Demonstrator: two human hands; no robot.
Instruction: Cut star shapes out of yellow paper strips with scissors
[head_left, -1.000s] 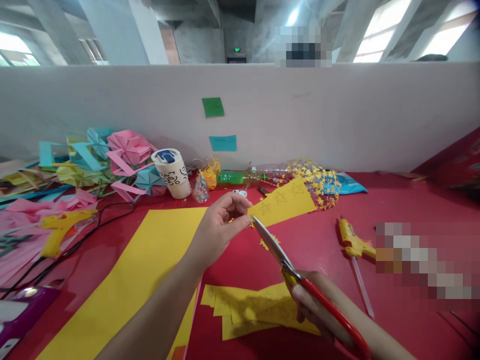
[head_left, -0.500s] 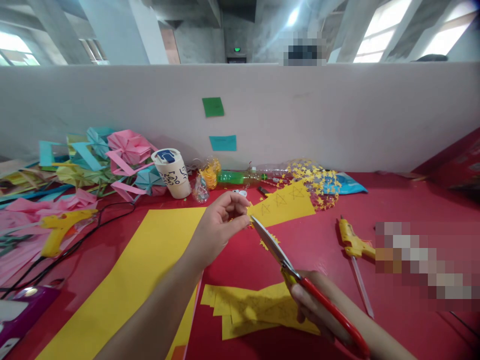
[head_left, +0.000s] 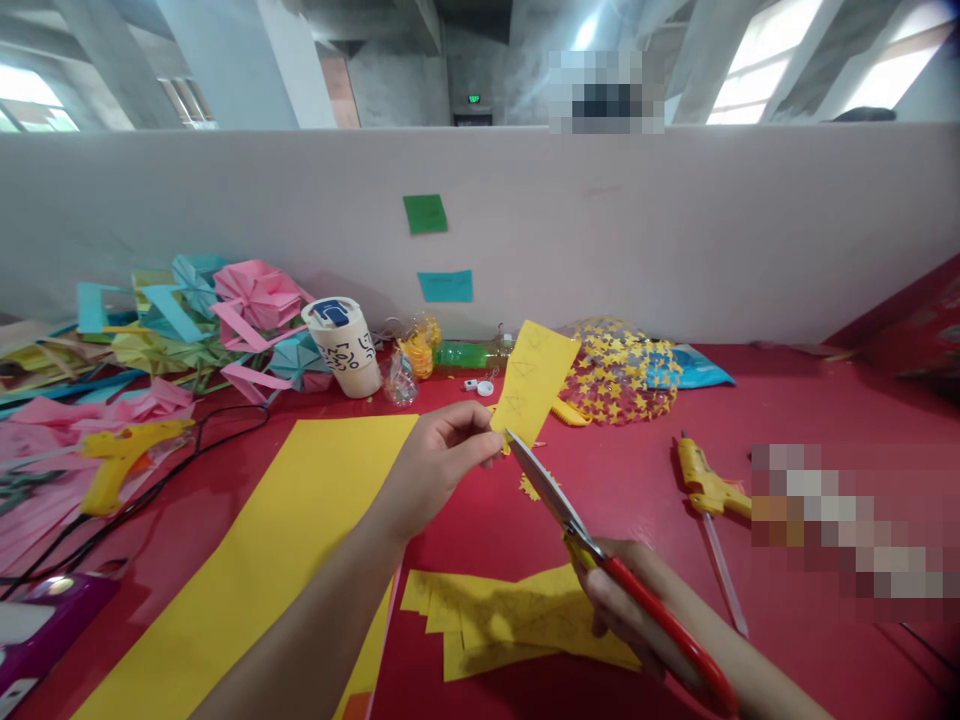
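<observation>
My left hand pinches the lower end of a yellow paper strip that bears pencil-drawn stars. The strip stands tilted up, its free end leaning to the right. In my right hand is a pair of scissors with red handles, fingers wrapped round them. Their blade tips touch or nearly touch the strip's lower edge beside my left fingertips; how far the blades are parted is hard to tell. Under the blades lie small cut yellow stars. Closer to me are several stacked yellow strips with drawn stars.
A large yellow sheet lies at left. A yellow glue gun with a black cord is beyond it; another glue gun lies right. Behind stand a white cup, a green bottle and a clear bag of yellow stars.
The yellow strip has swung from pointing right to a steeper, upward tilt, uncovering a yellow object behind it. Both hands and the scissors stay nearly in place.
</observation>
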